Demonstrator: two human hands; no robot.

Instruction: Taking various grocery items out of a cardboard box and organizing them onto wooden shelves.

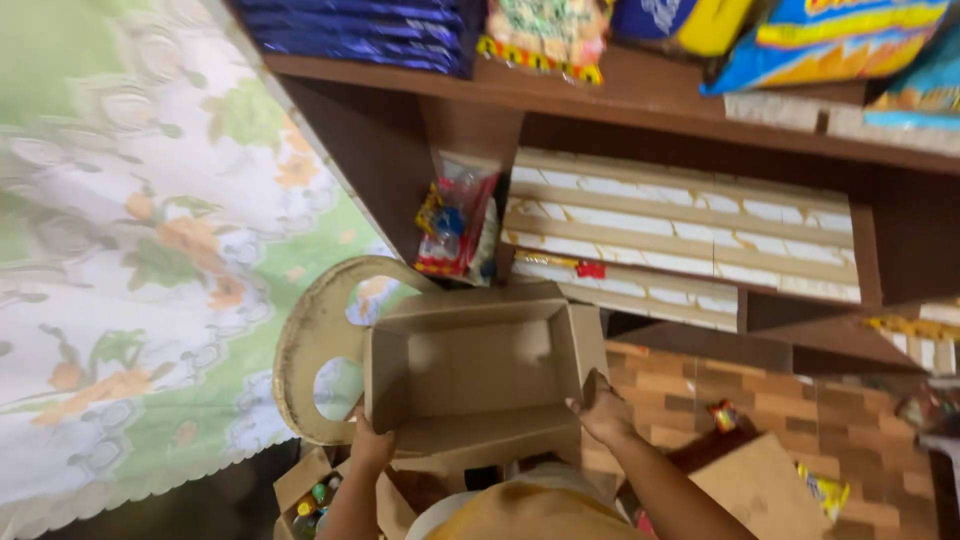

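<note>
I hold an empty brown cardboard box [470, 370] with both hands, its open side facing me. My left hand [370, 445] grips its lower left corner. My right hand [603, 410] grips the lower right edge. The box hangs in front of a wooden shelf unit [640, 110]. Behind the box stands a round wooden piece with two holes [320, 350].
Snack bags [820, 40] and blue packets [370, 30] lie on the top shelf. Stacked white-and-tan cartons [680, 230] and a red packet bundle [455, 225] fill the lower shelf. A floral cloth [140, 250] hangs left. A small box with items [310, 495] and cardboard [765, 490] lie on the brick-pattern floor.
</note>
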